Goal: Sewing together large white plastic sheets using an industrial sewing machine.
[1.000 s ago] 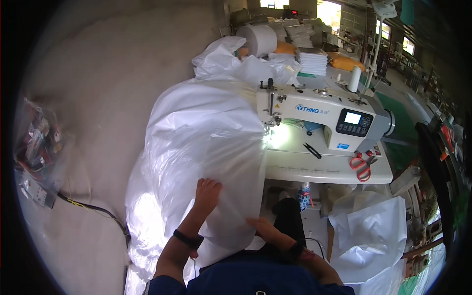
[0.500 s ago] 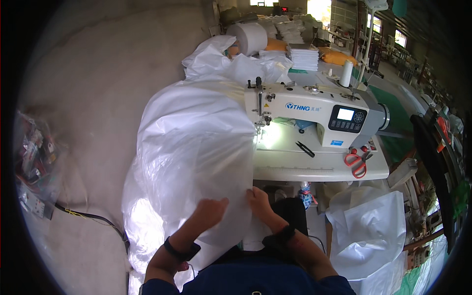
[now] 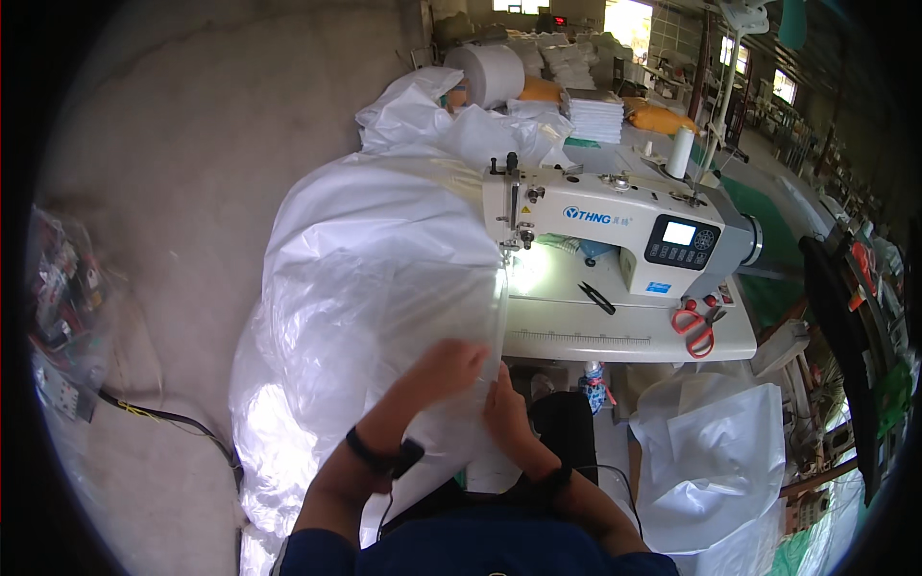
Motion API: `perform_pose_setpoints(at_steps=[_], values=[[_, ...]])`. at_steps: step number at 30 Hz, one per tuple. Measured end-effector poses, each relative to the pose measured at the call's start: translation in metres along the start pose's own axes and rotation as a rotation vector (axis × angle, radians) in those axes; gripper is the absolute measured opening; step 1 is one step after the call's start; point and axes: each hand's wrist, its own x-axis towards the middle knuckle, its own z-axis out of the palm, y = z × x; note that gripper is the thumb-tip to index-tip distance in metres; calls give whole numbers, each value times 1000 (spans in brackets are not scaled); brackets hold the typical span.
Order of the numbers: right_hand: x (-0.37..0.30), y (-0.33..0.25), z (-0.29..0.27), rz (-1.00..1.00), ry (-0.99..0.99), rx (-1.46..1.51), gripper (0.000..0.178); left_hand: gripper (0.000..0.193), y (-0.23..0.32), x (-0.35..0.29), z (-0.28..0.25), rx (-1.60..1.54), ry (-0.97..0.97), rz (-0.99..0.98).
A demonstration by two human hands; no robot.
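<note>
Pinching white sheeting (image 3: 336, 307) by right edge: right hand (image 3: 507, 415). Left hand (image 3: 444, 372) curls over sheeting, blurred; cannot tell grasp.

1. Sewing mach. arm (image 3: 629, 198): big blue lettering (image 3: 588, 217) w/ round emblem at L, smaller grey chars at R.
2. Mach. head (image 3: 497, 197): tiny yellow warning triangle (image 3: 525, 209).
3. Ctrl panel (image 3: 683, 243): lit screen (image 3: 680, 233) washed out; btn marks too small.
4. Blue sticker (image 3: 658, 287) below panel: print illegible.
5. Mach. bed (image 3: 634, 317), nr front edge: ruler scale (image 3: 578, 338), nos. unreadable.
6. Bkgd: red-lit display (image 3: 559, 20), too far to read.
</note>
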Motion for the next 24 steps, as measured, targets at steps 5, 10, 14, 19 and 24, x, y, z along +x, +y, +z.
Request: perform_pose_setpoints(at_steps=[5,10,14,19,24], values=[[3,-17,-29,-86,-58,-250,58,39,-51,103,25,-36,238,136],[1,-13,-40,1,-97,-224,58,40,-76,110,47,264,191,183],[-5,-2,-37,-79,-125,-235,59,35,-65,92,32,322,90,248],[-5,15,-33,-22,-190,-220,61,33,-73,20,2,394,206,24],[5,18,-11,-185,-54,-56,64,51,-126,-39,-32,494,279,-502]])
